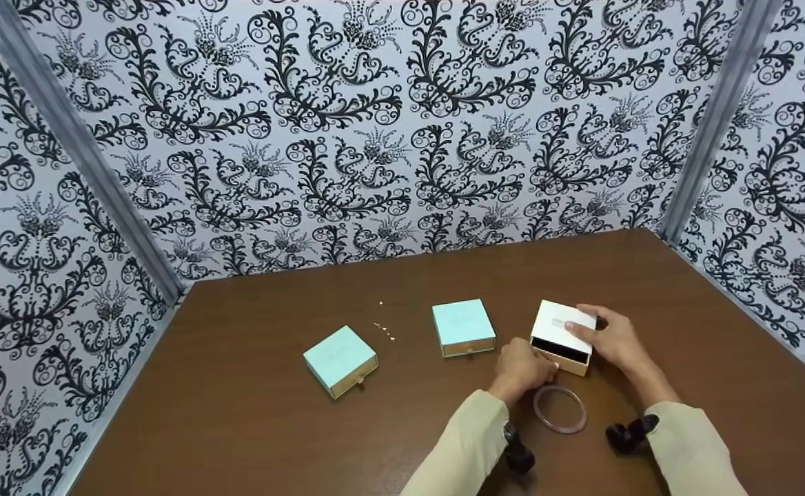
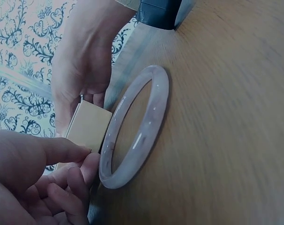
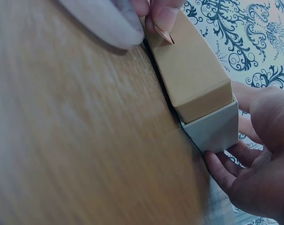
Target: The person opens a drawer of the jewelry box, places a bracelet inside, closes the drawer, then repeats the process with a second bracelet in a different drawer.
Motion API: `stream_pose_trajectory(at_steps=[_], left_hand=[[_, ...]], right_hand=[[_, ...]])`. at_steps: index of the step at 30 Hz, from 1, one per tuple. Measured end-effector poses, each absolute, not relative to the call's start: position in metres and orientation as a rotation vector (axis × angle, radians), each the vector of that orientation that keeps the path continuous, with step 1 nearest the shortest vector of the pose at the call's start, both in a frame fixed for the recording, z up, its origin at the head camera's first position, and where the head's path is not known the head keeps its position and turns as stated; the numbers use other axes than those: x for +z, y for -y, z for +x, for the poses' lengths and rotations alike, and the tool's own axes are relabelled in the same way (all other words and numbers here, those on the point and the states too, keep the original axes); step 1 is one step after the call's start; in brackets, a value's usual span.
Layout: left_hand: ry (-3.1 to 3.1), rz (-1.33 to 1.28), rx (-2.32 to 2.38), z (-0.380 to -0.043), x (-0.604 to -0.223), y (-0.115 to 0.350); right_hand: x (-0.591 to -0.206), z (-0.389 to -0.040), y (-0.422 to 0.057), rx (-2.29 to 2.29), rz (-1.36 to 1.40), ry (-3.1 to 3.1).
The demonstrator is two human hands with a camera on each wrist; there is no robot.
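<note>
A white drawer-style gift box stands at the right of the table, its tan drawer slid partly out of the white sleeve. My left hand pinches the small pull tab on the drawer's front between thumb and finger. With my right hand I hold the sleeve, fingers on its top and side. Dark interior shows in the gap behind the drawer front; what lies inside cannot be made out. A pale, pinkish translucent bangle lies flat on the table in front of the box, between my forearms.
Two light-blue drawer boxes stand closed to the left, one box near the middle and another box farther left. Several tiny pale bits lie between them. Patterned walls border the brown table.
</note>
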State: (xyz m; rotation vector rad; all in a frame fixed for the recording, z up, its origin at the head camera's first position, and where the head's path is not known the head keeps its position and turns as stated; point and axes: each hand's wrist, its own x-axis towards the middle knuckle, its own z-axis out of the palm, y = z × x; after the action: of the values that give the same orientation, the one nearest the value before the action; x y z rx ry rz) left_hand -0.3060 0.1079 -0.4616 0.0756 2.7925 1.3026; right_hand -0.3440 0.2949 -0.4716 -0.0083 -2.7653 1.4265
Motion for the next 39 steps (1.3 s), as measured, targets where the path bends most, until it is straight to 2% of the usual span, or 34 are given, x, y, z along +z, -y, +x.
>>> stream_pose_trajectory(at_steps=[39], left_hand=[[-2.771, 0.233, 1.325, -0.295, -0.465, -0.091]], right_hand=[[-0.474, -0.346, -0.294, 1.44, -0.074, 2.743]])
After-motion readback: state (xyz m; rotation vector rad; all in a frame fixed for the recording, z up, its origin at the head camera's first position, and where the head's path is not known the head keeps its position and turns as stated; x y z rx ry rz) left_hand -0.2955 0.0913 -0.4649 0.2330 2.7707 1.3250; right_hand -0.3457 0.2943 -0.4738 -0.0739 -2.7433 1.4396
